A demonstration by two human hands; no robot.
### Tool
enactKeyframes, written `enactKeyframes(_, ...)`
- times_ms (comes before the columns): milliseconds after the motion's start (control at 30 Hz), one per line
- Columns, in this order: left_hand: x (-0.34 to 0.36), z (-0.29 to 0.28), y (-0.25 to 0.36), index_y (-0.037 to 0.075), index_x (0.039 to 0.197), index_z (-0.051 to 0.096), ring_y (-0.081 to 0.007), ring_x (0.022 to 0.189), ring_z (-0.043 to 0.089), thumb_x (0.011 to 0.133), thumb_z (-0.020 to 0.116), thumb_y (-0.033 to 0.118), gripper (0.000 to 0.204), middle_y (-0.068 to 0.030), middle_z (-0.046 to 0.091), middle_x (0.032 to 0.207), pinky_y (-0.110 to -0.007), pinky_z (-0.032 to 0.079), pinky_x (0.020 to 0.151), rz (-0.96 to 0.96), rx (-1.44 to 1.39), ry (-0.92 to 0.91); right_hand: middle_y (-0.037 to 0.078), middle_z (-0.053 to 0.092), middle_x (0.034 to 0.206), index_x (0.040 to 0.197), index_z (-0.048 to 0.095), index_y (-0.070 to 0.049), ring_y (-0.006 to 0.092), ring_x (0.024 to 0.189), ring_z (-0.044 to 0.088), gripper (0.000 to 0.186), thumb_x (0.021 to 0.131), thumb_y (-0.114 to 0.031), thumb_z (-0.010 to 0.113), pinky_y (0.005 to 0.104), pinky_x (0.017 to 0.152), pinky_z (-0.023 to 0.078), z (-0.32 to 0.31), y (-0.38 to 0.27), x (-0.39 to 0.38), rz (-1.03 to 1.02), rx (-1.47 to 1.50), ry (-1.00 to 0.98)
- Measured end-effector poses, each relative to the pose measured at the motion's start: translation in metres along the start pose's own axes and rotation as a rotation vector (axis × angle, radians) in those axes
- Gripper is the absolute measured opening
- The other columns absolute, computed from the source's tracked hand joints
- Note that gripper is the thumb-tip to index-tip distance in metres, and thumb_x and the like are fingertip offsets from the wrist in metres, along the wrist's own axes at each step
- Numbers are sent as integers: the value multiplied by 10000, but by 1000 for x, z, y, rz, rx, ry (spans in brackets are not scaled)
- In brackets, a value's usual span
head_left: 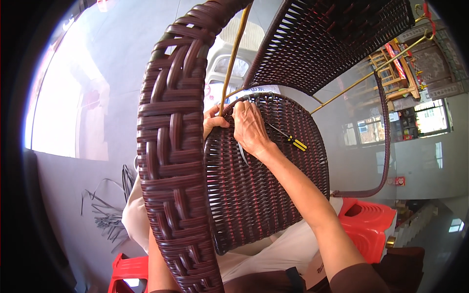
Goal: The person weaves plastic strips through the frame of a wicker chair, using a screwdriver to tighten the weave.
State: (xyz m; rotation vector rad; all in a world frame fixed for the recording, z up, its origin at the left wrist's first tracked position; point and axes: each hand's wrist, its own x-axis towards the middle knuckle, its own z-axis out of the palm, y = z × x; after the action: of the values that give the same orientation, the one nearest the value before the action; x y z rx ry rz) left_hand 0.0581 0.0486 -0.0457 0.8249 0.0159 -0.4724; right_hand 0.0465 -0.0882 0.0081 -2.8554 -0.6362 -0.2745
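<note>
A dark brown woven wicker chair lies across my lap, its seat [266, 171] facing me. My left hand [214, 122] is closed at the seat's far left edge, beside a gold metal rod [234, 58]; the thick woven armrest [173, 132] hides part of this hand. Close by, my right hand [251, 128] presses its bent fingers together at the seat's rim. A thin pale strip [243, 155] trails from under it; whether the fingers hold the strip is hidden. Right of that hand, a screwdriver [297, 143] with a yellow and black handle rests on the seat weave, its shaft pointing toward the rim.
The woven backrest [327, 44] rises at the far side. Red plastic stools [369, 219] stand at my right and lower left. Loose dark strips [110, 217] lie on the floor to the left. A pale plastic chair [234, 53] stands beyond, and wooden furniture [403, 71] at the far right.
</note>
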Motion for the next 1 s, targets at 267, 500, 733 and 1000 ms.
enactKeyframes(267,-10,10,19,42,1128,517,-142,629,593,584,608,-55,560,-77,638,807,-258,500,640,7,130,92,150,462,777,793,419,0,267,742,475,67,820,41,465,396,696,425,-6,16,2,-39,220,57)
enactKeyframes(500,-10,8,11,41,1165,493,-147,703,597,585,608,-65,601,-95,635,890,-250,495,673,-1,72,122,91,520,776,873,605,3,225,713,547,61,826,-29,584,348,645,466,-8,15,-10,36,384,186)
enactKeyframes(733,-13,2,13,-2,1143,548,-150,731,601,617,569,-31,527,-89,618,907,-256,512,717,-61,-9,81,55,534,762,877,683,-30,196,711,548,123,762,-13,645,313,625,482,-15,-1,-11,36,313,261)
enactKeyframes(1000,1,8,2,-4,1150,530,-148,695,603,621,567,-34,531,-87,614,887,-250,521,682,-57,9,74,46,548,739,855,693,-45,192,707,549,131,737,-8,652,306,615,494,-15,9,-17,-9,163,281)
